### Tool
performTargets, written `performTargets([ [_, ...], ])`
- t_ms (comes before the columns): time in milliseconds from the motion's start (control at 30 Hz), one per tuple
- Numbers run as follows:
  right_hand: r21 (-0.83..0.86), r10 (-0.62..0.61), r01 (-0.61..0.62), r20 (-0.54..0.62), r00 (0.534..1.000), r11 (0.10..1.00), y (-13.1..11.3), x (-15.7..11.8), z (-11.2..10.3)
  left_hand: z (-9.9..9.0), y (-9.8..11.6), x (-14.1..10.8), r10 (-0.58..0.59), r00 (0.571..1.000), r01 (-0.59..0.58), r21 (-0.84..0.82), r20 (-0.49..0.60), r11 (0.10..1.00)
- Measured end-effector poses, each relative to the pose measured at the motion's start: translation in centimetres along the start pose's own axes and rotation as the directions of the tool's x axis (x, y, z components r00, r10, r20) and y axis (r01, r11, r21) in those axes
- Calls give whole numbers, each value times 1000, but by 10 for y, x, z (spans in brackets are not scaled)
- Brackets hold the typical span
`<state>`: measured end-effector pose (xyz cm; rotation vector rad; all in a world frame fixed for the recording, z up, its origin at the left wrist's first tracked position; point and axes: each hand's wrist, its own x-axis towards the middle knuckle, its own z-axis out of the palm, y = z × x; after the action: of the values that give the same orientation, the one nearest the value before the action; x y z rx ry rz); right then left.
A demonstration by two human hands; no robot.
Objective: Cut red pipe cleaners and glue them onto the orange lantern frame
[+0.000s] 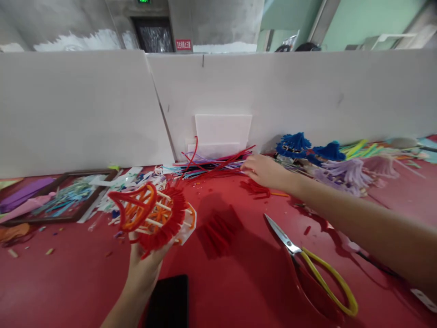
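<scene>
My left hand (148, 262) is closed around the underside of a small pavilion model (157, 216), tilted, made of red and orange pipe cleaners and pale sticks on a white base. My right hand (264, 171) reaches to the back, fingers apart and slightly bent, at the right end of a pile of loose pipe cleaners (215, 168), mostly red, purple and blue. Part of its fingertips blends with the pile, and no held item shows. Short red pipe cleaners (220, 232) lie in a patch between my hands. Scissors (293, 248) with yellow and red handles lie open at the right.
A black phone-like slab (169, 300) lies at the front. Left stands a brown frame (61, 218) with coloured scraps. Blue pipe-cleaner roofs (293, 146) and lilac bunches (344, 175) sit back right. White panels (290, 95) border the red table (68, 287).
</scene>
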<state>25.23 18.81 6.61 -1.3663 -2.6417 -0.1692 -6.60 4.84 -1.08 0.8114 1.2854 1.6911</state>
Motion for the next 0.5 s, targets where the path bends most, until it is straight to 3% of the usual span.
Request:
performTargets([
  [133,-12,-69,70,77,995,997,13,-73,1,9,7,-1,41,999,-41,-39,-4,998],
  [233,-21,-100,104,115,988,994,26,-112,8,13,12,-1,52,998,-54,-83,-21,995],
  [367,-71,-130,140,133,983,988,36,-136,18,15,16,0,95,995,-98,-87,-36,991],
  [500,-118,-164,180,132,978,977,34,-139,26,18,19,1,88,996,-91,-118,-30,989],
])
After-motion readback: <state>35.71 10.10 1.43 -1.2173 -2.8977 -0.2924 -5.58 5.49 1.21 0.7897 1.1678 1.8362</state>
